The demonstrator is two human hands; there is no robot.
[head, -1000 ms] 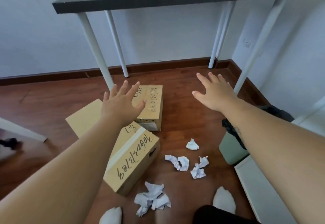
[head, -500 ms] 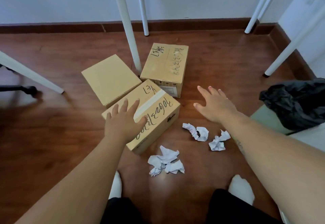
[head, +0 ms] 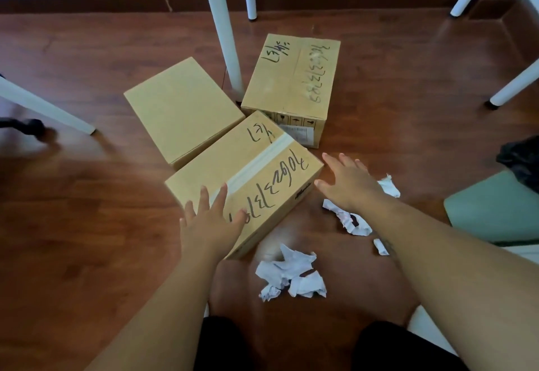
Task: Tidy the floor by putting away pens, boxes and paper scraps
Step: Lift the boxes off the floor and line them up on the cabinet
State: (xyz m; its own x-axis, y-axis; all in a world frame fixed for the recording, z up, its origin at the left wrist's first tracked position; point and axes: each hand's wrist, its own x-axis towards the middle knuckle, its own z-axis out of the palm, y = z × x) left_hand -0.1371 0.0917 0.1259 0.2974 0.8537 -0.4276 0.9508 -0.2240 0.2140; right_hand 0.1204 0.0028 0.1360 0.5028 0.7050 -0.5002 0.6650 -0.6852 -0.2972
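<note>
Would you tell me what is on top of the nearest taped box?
The left hand lies open over the taped box, beside its tape strip and handwriting; it hides part of the writing.

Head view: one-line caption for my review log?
Open left hand over the taped box, open right hand at its corner, paper scraps nearby.

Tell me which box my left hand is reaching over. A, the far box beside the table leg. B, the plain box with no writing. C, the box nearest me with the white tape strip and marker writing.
C: the left hand, fingers spread, lies over the near corner of the white-taped box.
</note>
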